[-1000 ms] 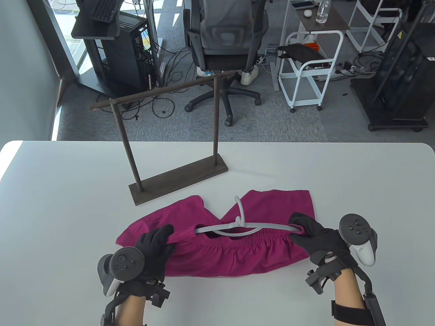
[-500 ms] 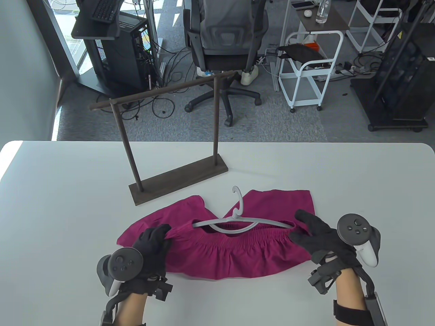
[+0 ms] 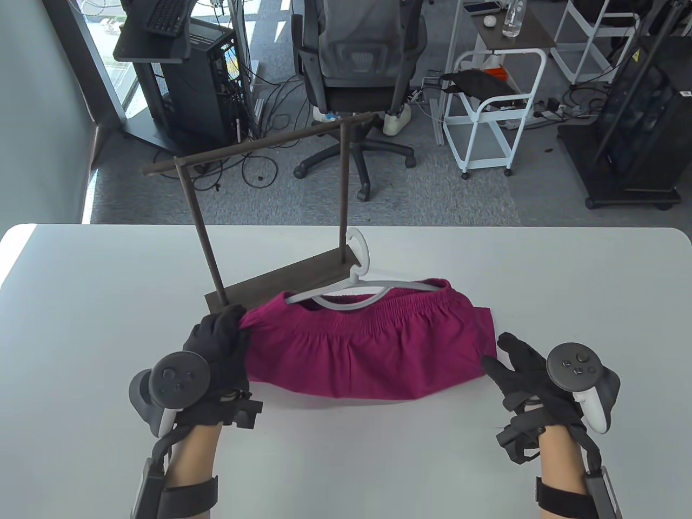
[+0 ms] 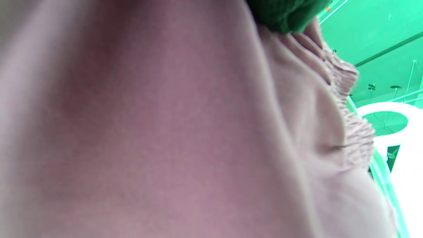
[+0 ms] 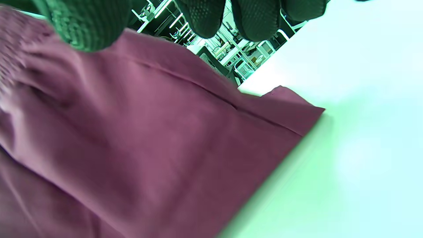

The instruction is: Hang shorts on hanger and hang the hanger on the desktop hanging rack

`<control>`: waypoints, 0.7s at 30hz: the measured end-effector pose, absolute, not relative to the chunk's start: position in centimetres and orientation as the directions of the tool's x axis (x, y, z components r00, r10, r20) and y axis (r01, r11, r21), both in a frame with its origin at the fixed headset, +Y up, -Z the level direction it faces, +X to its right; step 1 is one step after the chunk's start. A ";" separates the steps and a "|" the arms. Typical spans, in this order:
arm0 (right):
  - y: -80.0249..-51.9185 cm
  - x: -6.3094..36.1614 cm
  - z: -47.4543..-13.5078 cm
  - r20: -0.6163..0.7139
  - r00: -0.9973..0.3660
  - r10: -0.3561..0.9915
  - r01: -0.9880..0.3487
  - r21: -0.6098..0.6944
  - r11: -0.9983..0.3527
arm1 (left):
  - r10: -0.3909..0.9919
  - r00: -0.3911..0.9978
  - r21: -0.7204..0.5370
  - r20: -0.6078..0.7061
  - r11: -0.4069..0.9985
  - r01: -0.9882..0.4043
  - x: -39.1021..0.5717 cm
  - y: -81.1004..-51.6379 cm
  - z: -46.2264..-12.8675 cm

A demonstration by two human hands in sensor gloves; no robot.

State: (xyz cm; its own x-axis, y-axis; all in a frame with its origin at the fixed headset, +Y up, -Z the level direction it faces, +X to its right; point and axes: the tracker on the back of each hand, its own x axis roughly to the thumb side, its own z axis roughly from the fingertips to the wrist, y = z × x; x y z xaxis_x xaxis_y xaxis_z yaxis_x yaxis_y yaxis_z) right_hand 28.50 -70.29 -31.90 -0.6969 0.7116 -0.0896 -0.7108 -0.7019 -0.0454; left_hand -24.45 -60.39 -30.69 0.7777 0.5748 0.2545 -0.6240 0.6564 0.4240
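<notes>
The left hand (image 3: 216, 346) grips the left end of the magenta shorts (image 3: 373, 346) at the waistband, fingers curled round the cloth. The right hand (image 3: 527, 373) is apart from the shorts, just right of them, fingers spread and holding nothing. The white hanger (image 3: 351, 286) sits inside the waistband, its hook near the right post of the dark wooden rack (image 3: 281, 216) on the white table (image 3: 567, 281).

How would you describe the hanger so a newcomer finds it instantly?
Start at the dark wooden rack standing mid-table; just in front of its base the magenta shorts are lifted by the left hand. The hanger runs through their waistband: pale grey plastic, its round hook poking up beside the rack's right post.
</notes>
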 end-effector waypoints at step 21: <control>-70.4 28.1 -32.1 -0.096 -0.721 0.686 -0.688 -0.023 -0.726 | 0.747 0.665 0.419 -0.018 0.609 -0.673 -29.8 -48.1 -36.4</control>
State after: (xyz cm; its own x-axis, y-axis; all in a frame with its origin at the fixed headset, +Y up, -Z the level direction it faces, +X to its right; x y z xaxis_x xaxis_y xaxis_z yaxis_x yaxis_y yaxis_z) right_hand 28.06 -70.45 -32.11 -0.7210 0.6863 -0.0963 -0.6877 -0.7256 -0.0226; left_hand -29.83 -48.14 -36.40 0.6647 0.7469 -0.0177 -0.6733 0.6092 0.4190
